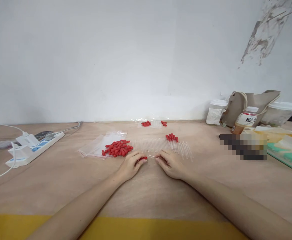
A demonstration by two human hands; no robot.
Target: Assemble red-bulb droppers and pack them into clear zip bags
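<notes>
My left hand [130,166] is closed around a red rubber dropper bulb [143,158], most of it hidden by the fingers. Between my two hands a thin clear dropper tube [151,156] lies level, pinched at its right end by my right hand [171,165]. Its left tip points at the bulb; whether they touch I cannot tell. Behind my left hand is a heap of red bulbs [117,148], partly on clear plastic bags [92,146]. A row of clear tubes [149,145] stretches behind both hands. Several droppers with red bulbs fitted [171,137] lie across its right part.
Farther back, small red bulbs [146,123] and clear plastic lie near the wall. A white power strip [35,150] with cables stands left. On the right are a lidded cup [216,111], a bottle [244,120], a grey bag [253,100] and a pixelated dark object [246,146].
</notes>
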